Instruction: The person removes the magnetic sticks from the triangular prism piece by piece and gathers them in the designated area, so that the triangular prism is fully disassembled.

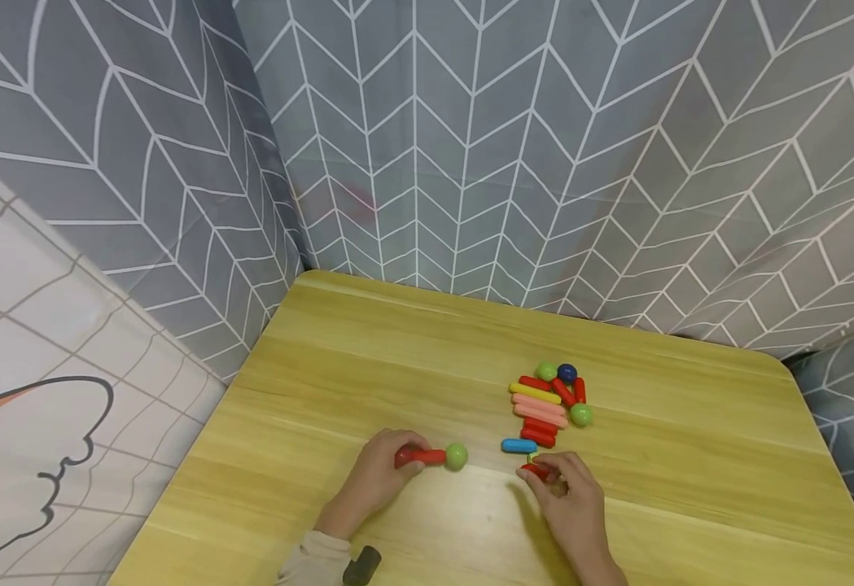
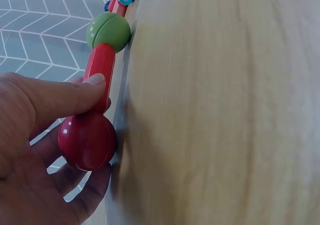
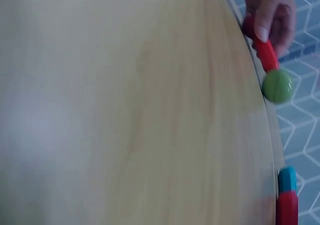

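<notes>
In the head view, my left hand (image 1: 381, 470) grips a red stick (image 1: 434, 456) near its end, where a dark red ball (image 2: 87, 141) sits against it. A green ball (image 1: 456, 456) with a seam is at the stick's other end. The left wrist view shows the thumb pressed on the red stick and other fingers behind the red ball. My right hand (image 1: 573, 498) pinches a small red piece (image 1: 532, 470) between thumb and fingers; its full shape is hidden. A yellow-green bit (image 1: 533, 458) shows just behind that piece. Nearest to this hand lies a blue stick (image 1: 518, 446).
Beyond the right hand lies a group of pieces: short red sticks (image 1: 540, 430), pink sticks (image 1: 540, 410), a yellow stick (image 1: 535, 393), a dark blue ball (image 1: 567, 373) and green balls (image 1: 581, 414). Patterned curtains (image 1: 427, 146) border the wooden table (image 1: 368, 358).
</notes>
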The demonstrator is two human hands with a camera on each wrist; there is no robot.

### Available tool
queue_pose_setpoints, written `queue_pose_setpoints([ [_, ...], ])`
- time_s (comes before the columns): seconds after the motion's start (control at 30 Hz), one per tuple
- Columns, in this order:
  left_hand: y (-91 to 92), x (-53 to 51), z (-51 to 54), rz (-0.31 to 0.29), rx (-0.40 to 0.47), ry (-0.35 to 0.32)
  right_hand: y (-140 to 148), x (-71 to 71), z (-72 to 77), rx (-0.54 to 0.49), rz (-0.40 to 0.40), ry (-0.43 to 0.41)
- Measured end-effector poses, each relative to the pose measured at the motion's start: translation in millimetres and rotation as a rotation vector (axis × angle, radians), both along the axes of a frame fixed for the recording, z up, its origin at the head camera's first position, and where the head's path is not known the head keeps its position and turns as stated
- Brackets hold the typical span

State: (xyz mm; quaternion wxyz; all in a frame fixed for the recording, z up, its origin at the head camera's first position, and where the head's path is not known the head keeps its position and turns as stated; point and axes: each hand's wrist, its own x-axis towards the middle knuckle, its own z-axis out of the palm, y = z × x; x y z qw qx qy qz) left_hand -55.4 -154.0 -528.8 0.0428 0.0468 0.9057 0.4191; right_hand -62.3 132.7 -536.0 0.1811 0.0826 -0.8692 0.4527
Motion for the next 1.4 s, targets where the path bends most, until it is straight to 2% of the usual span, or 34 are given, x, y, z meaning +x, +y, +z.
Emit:
queue_pose_setpoints([
  [0.1,0.4,0.7,0.4,0.006,0.001,-0.002,-9.8,0.4,1.8,-0.036,0.074,0.045],
  [0.3,-0.3,1.0,0.1,0.008,-0.010,0.003,-29.4,-2.4,2.8,-0.085,0.183,0.045],
  [0.43,-1.2,1.2,-0.6,0.006,-0.014,0.011,-41.9,-3.7,2.1,-0.103,0.219,-0.013],
  [0.53,-1.8,1.1,-1.4,0.003,-0.014,0.015,-49.9,-5.3,2.5,-0.114,0.249,-0.093],
  [0.77,-2.2,0.9,-3.5,0.005,-0.012,0.012,-63.7,-10.8,1.3,-0.081,0.324,-0.158],
  [1.07,-1.8,-0.3,-6.1,0.010,-0.024,0.040,-75.3,-15.2,-2.4,-0.046,0.320,-0.273],
  [1.4,-2.5,0.0,-4.4,0.007,-0.009,0.025,-84.3,-17.4,-7.9,0.065,0.329,-0.247],
])
